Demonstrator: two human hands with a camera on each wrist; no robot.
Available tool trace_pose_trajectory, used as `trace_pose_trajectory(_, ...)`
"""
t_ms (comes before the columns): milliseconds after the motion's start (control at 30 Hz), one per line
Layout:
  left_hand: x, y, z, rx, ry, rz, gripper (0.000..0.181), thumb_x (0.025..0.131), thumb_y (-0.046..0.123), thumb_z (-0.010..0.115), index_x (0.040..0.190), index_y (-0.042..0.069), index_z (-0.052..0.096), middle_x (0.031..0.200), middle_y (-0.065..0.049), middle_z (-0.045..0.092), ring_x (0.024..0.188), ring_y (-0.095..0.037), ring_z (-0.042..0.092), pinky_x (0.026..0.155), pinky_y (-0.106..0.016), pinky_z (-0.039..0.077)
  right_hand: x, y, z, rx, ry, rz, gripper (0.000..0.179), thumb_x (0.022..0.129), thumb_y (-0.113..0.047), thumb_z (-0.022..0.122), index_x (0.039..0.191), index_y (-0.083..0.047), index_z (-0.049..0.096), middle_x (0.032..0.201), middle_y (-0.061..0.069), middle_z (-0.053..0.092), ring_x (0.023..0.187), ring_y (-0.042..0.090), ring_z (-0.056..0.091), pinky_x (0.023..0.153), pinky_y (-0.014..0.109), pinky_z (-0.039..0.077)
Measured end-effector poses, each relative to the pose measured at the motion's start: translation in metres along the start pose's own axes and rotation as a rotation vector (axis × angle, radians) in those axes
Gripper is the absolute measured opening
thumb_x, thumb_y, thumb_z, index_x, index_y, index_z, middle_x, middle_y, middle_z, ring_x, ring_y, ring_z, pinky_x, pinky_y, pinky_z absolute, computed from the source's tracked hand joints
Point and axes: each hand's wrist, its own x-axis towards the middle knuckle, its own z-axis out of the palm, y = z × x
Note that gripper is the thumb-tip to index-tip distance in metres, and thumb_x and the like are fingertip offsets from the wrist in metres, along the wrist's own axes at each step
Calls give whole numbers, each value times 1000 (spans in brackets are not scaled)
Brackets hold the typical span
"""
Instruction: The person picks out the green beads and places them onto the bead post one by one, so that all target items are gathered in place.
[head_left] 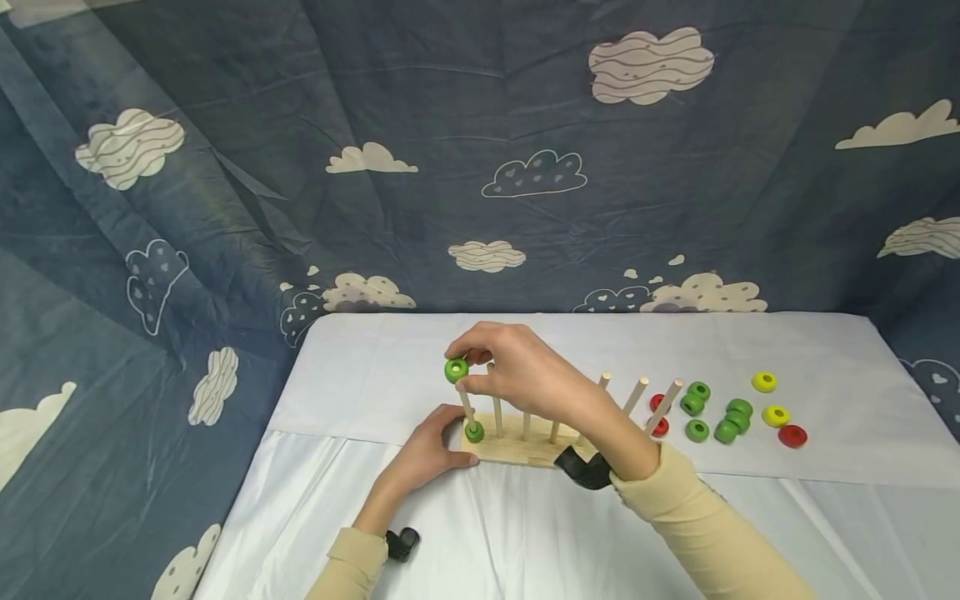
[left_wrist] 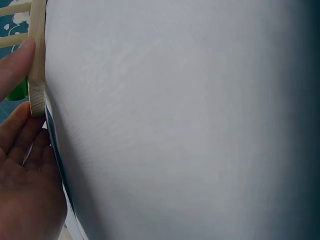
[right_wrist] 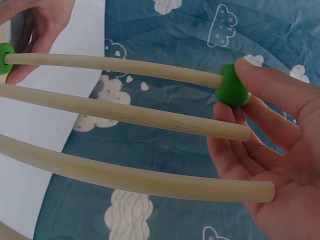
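My right hand (head_left: 517, 367) pinches a green bead (right_wrist: 232, 90) between thumb and fingers. In the right wrist view the bead sits at the top end of the outermost wooden peg. Another green bead (head_left: 475, 437) lies at the foot of that same peg, against the wooden base (head_left: 517, 452). Several bare pegs (right_wrist: 165, 120) rise from the base beside it; the right hand and forearm hide part of the row. My left hand (head_left: 423, 450) holds the base's left end, with the thumb (left_wrist: 20, 65) on one side and fingers on the other.
Right of the base lie several loose green beads (head_left: 697, 430), two yellow beads (head_left: 776, 416) and red beads (head_left: 792, 437). Two of the red ones are close to the rightmost peg. A white cloth (head_left: 360, 375) covers the table, and a cloud-patterned dark curtain (head_left: 450, 208) hangs behind it.
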Motion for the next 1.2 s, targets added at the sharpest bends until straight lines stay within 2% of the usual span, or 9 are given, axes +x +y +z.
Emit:
trace_pose_trajectory(300, 1, 1, -1, -14, -4, 6, 66, 75, 26, 87, 133, 22, 56, 132, 10, 52, 135, -14, 40, 115, -40, 28, 2, -1, 0, -41, -31, 9, 29, 83, -10, 79, 111, -14, 72, 99, -11, 66, 90, 7, 60, 81, 26, 51)
trace_pose_trajectory(533, 0, 1, 0, -15, 0, -2, 67, 74, 26, 87, 134, 21, 56, 132, 9, 52, 136, -15, 39, 115, -40, 28, -2, -2, -4, -28, -18, 23, 33, 85, -11, 77, 117, -15, 70, 108, -9, 65, 98, 8, 60, 87, 29, 51)
trace_pose_trajectory(933, -2, 4, -1, -17, 4, -8, 66, 74, 25, 87, 133, 23, 57, 132, 9, 53, 135, -17, 40, 114, -43, 29, -22, -8, -15, 56, 125, -165, 35, 85, -12, 78, 118, -20, 68, 111, -14, 63, 100, 4, 59, 89, 27, 50)
trace_pose_trajectory(1200, -2, 3, -1, -16, 3, -16, 66, 74, 25, 87, 133, 26, 56, 132, 10, 53, 137, -19, 39, 114, -46, 28, -44, -11, -13, 50, 141, -193, 38, 85, -13, 79, 120, -19, 66, 110, -14, 63, 99, 7, 60, 86, 28, 51)
